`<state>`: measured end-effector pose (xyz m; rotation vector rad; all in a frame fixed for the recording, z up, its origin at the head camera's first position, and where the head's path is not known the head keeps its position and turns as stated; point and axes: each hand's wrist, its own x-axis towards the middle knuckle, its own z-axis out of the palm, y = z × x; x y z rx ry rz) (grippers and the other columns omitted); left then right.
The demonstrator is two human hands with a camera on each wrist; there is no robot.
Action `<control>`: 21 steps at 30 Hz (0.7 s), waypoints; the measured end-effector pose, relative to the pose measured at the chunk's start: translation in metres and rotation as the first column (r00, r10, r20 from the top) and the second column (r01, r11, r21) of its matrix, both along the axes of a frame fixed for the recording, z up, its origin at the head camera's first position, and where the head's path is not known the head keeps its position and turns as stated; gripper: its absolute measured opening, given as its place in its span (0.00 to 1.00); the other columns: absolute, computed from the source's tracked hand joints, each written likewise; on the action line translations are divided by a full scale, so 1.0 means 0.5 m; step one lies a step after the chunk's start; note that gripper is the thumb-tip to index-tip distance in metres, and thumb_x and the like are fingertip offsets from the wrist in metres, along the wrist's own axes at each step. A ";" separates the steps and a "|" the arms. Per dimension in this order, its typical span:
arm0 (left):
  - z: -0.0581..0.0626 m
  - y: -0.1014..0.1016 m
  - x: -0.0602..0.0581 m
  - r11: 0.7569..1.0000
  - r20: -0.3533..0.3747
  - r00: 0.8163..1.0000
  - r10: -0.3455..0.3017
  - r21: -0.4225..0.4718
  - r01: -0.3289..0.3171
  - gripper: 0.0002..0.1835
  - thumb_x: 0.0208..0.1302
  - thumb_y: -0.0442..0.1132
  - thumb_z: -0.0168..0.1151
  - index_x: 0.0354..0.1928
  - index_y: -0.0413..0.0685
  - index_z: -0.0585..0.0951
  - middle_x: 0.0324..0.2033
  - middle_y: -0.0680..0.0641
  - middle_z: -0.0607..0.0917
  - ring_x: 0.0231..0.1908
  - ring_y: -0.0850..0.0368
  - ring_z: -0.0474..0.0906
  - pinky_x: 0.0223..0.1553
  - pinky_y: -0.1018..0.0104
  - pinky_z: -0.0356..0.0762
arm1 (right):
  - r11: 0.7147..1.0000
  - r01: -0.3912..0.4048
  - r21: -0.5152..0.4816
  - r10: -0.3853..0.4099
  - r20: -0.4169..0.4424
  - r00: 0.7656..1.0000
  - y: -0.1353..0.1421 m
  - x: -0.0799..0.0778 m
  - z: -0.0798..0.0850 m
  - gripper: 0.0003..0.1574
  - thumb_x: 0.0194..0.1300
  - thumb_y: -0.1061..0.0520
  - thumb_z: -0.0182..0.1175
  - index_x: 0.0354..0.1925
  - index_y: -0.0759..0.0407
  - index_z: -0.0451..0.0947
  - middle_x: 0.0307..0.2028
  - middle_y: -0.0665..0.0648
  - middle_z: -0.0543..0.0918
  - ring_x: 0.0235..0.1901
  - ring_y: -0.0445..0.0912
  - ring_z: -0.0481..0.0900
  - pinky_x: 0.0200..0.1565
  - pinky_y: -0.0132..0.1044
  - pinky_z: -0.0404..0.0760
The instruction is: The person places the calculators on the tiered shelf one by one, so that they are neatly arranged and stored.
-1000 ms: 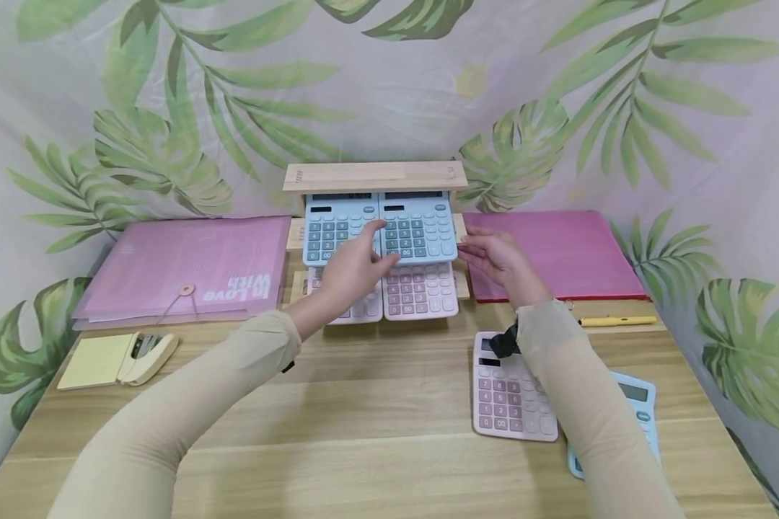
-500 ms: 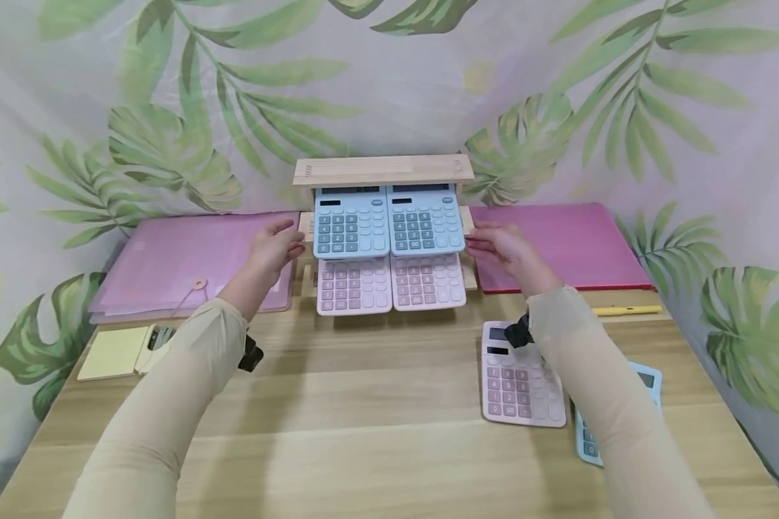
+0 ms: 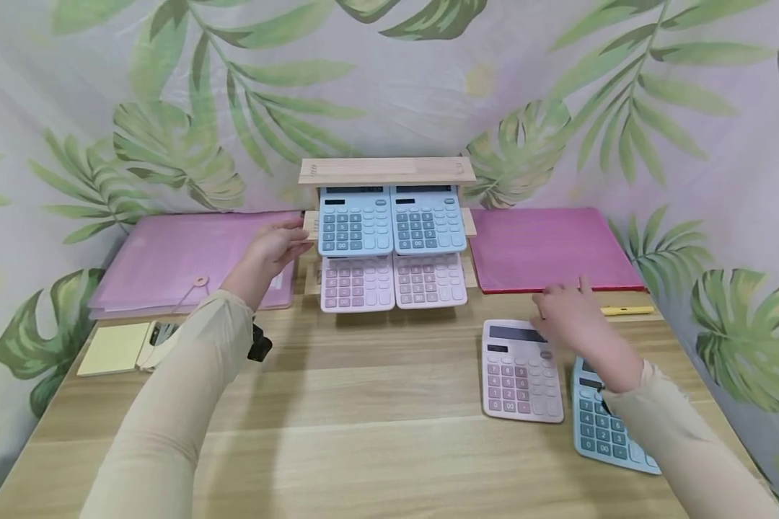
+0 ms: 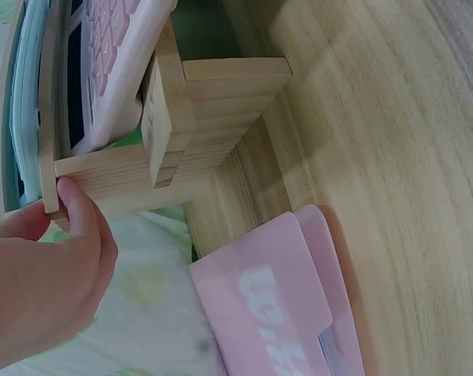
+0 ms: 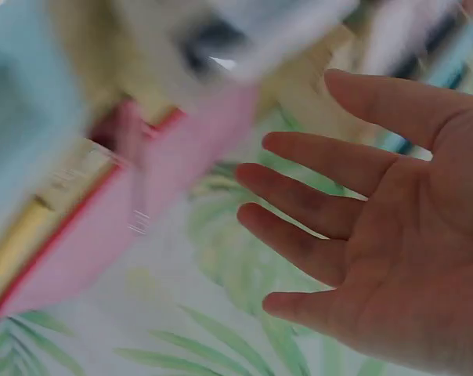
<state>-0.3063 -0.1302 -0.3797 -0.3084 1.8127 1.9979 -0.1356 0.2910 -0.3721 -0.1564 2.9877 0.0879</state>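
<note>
A wooden rack [image 3: 389, 171] at the back holds two blue calculators [image 3: 355, 222] above two pink calculators [image 3: 358, 283]. My left hand [image 3: 274, 249] is at its left side; in the left wrist view, thumb and fingers pinch the end of a wooden shelf board [image 4: 50, 184]. My right hand [image 3: 574, 317] hovers at the right with nothing in it, its fingers spread in the right wrist view. Just left of it, a loose pink calculator [image 3: 521, 375] lies on the table. Another blue calculator [image 3: 606, 425] lies partly under my right forearm.
A pink document folder [image 3: 201, 252] lies left of the rack, a darker pink folder [image 3: 552, 249] right of it. A yellow pen [image 3: 626, 311] lies at the right. Yellow notes [image 3: 113, 349] sit at the left, beside a cream item partly behind my left sleeve.
My left hand has left the upper blue calculators and taken hold of the shelf's left end. My right hand has let go of the right end and moved right and toward me.
</note>
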 end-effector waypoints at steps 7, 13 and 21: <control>-0.005 -0.011 -0.004 0.999 0.012 1.000 0.001 0.034 -0.001 0.32 0.66 0.26 0.46 0.70 0.43 0.51 0.71 0.43 0.54 0.60 0.54 0.68 0.64 0.70 0.67 | 1.000 -0.015 0.008 0.015 0.003 1.000 0.011 0.027 -0.063 0.18 0.60 0.58 0.57 0.49 0.63 0.78 0.49 0.66 0.81 0.53 0.66 0.72 0.64 0.71 0.42; -0.007 -0.012 -0.005 0.997 0.015 1.000 0.009 0.075 -0.010 0.32 0.66 0.26 0.46 0.70 0.42 0.52 0.70 0.41 0.56 0.55 0.56 0.70 0.65 0.69 0.66 | 0.996 -0.031 -0.089 0.027 -0.041 0.999 0.020 0.013 -0.075 0.10 0.59 0.62 0.58 0.40 0.61 0.82 0.37 0.61 0.86 0.44 0.60 0.80 0.65 0.70 0.43; -0.009 -0.011 -0.003 0.995 0.031 0.999 0.009 0.100 -0.012 0.32 0.66 0.25 0.46 0.70 0.42 0.51 0.71 0.43 0.55 0.62 0.53 0.66 0.64 0.70 0.68 | 0.942 0.022 -0.336 -0.004 0.056 0.998 0.016 0.012 -0.041 0.09 0.61 0.61 0.56 0.40 0.61 0.79 0.34 0.58 0.82 0.32 0.49 0.75 0.35 0.41 0.78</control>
